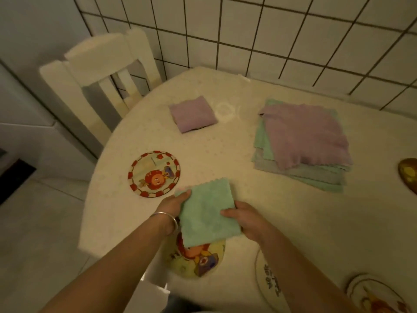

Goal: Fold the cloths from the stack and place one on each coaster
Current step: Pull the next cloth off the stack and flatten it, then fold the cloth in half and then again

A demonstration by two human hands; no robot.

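Folded green cloth (207, 213) held above near coaster (198, 260), long axis running away from the person, tilted slightly left; left hand (173, 206) and right hand (246, 219) pinch its side edges

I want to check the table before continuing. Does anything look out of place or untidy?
Only the stack: its cloths are fanned out and askew, edges not lined up. The folded purple cloth lies neat on the table, and both hands hold the folded green cloth over a coaster. Nothing looks spilled or damaged.
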